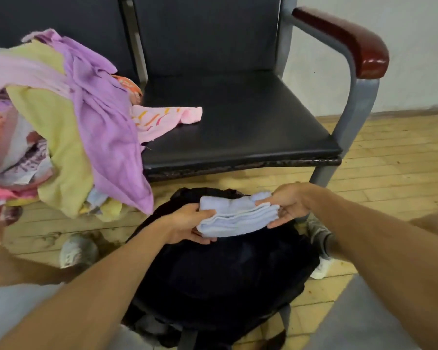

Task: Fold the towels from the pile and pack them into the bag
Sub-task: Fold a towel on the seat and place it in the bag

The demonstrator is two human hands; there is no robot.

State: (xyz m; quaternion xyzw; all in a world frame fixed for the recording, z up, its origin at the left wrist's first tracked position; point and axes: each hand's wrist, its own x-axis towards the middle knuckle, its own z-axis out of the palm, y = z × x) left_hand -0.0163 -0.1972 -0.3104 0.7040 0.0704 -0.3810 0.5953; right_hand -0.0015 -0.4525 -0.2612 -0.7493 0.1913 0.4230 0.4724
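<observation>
- While the soft black bag point(225, 274) slumps nearest on the floor, its opening is unclear.
- Left hand point(185, 224) and right hand point(288, 205) each grasp an end of the folded pale-blue towel point(238, 215), a thick terry slab just above the bag; packing seems next, lowered flat.
- Farther, the rumpled pile point(68, 122) drapes a padded chair point(238, 122).

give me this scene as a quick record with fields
held item: folded light-blue towel
left hand: grips the towel's left end
right hand: pinches its right end
towel position: above the black bag on the floor
pile: unfolded towels, purple and yellow on top, left of the seat
chair seat: pink towel lying at its left edge
</observation>
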